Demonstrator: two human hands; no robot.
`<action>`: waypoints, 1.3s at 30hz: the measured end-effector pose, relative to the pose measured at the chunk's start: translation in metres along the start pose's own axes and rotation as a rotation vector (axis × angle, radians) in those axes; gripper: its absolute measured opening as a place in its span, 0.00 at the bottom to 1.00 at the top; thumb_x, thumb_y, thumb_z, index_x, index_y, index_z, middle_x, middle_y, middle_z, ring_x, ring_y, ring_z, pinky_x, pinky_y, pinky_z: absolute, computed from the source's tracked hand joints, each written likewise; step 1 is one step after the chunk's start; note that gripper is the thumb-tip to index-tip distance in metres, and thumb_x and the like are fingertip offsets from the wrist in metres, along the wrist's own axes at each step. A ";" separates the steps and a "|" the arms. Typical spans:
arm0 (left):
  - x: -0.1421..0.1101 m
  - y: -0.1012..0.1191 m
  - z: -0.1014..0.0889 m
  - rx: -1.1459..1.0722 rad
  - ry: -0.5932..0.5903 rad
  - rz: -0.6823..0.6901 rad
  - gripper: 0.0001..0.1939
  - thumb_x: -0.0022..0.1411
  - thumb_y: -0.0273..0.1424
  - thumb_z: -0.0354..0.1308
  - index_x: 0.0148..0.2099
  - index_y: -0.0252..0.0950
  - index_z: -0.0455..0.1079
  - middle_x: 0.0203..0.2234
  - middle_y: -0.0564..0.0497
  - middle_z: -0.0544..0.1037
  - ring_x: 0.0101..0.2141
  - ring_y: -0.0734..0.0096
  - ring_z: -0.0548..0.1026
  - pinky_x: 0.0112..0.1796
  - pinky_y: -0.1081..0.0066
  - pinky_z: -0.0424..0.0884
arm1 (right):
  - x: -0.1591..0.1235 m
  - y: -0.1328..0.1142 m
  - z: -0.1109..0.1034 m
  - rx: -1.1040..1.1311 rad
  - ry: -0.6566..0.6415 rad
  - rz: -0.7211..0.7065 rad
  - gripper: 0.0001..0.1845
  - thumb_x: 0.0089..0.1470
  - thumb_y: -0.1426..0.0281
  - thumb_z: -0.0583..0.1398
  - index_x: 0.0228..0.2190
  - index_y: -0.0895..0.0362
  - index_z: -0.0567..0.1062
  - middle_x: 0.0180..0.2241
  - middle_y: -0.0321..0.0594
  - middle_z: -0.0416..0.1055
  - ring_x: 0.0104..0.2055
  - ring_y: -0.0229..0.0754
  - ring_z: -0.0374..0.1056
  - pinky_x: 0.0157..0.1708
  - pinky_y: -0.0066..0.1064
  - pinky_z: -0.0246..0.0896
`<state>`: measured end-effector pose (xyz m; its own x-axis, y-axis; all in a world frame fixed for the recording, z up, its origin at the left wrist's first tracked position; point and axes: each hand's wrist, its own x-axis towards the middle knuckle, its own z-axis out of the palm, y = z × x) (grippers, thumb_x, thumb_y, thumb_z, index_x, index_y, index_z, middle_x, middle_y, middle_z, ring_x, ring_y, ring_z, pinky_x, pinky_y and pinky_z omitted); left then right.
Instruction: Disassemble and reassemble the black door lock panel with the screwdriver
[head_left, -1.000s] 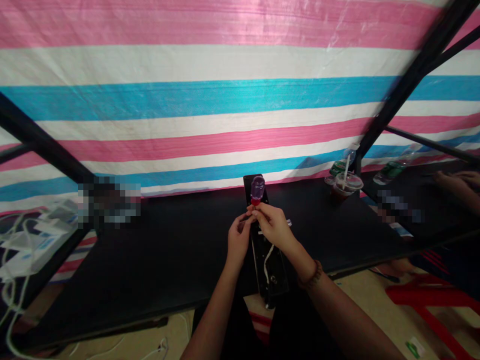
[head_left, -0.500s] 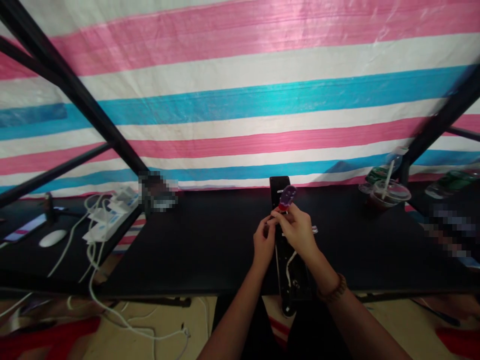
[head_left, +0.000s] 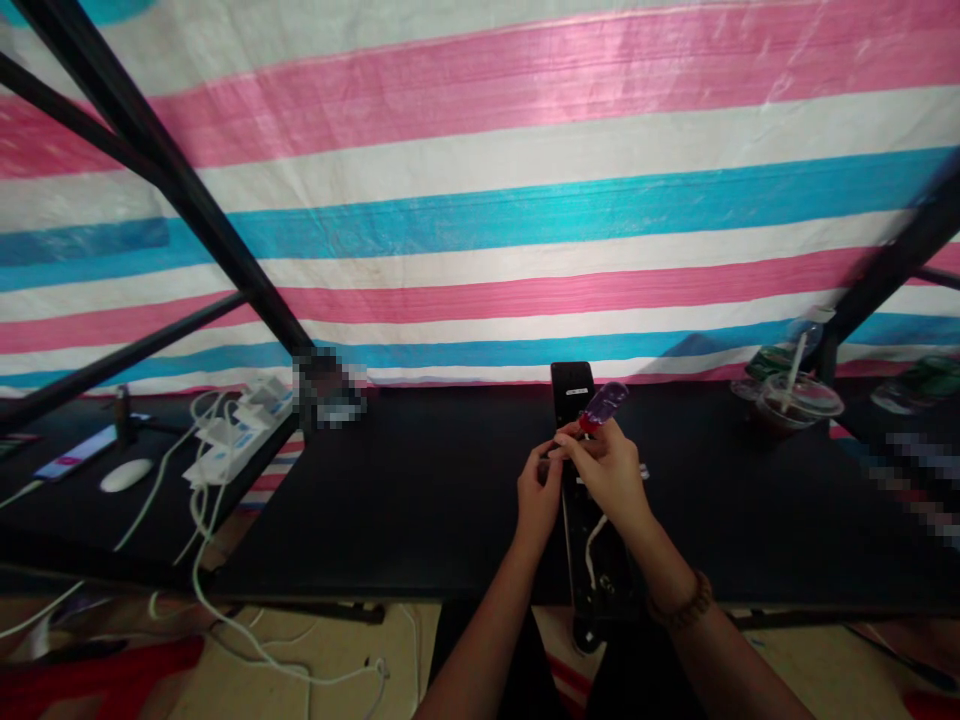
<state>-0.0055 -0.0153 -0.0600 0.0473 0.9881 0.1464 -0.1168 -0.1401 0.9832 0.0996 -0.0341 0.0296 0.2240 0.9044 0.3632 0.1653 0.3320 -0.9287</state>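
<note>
My right hand point(head_left: 609, 472) is shut around a screwdriver with a translucent purple handle point(head_left: 604, 406) and a red collar, its shaft hidden by my fingers. My left hand point(head_left: 538, 497) is just below, its fingertips meeting the right hand's fingers; anything held there is hidden. Under both hands lies a long black casing point(head_left: 600, 560), with a white wire point(head_left: 594, 552) inside it. Its far end is a black block point(head_left: 571, 393).
The black table point(head_left: 420, 500) carries a white power strip point(head_left: 236, 435) tangled in white cables, a white mouse point(head_left: 126, 475) and a phone point(head_left: 75, 453) at left. A plastic cup with a straw point(head_left: 799, 400) stands at right, before a striped tarpaulin behind black metal bars.
The view has swung, so the table's left side with the power strip has come in. The purple handle now leans further right, and my hands have stayed over the casing.
</note>
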 end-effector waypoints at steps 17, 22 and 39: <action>0.018 0.001 0.000 0.045 -0.014 -0.104 0.14 0.62 0.40 0.60 0.45 0.37 0.70 0.27 0.52 0.78 0.29 0.68 0.78 0.32 0.72 0.71 | -0.029 0.016 -0.020 0.065 0.264 0.146 0.18 0.57 0.54 0.65 0.34 0.57 0.77 0.31 0.43 0.81 0.32 0.46 0.80 0.38 0.37 0.76; 0.016 0.007 0.007 0.157 0.031 -0.075 0.10 0.64 0.37 0.58 0.45 0.39 0.70 0.27 0.52 0.78 0.29 0.68 0.78 0.33 0.71 0.71 | -0.045 0.054 -0.047 0.599 0.581 0.386 0.18 0.49 0.57 0.71 0.32 0.58 0.77 0.32 0.40 0.81 0.33 0.40 0.79 0.39 0.31 0.76; 0.160 0.077 -0.269 0.771 0.790 -0.033 0.17 0.69 0.36 0.59 0.56 0.34 0.69 0.52 0.43 0.75 0.49 0.58 0.76 0.49 0.53 0.74 | -0.066 0.102 -0.098 0.382 0.564 0.365 0.24 0.47 0.52 0.70 0.34 0.59 0.76 0.26 0.38 0.77 0.23 0.34 0.67 0.23 0.25 0.61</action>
<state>-0.2735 0.1491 0.0099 -0.6405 0.7158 0.2781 0.5355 0.1567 0.8299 0.1953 -0.0867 -0.0815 0.6730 0.7349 -0.0834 -0.3336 0.2009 -0.9211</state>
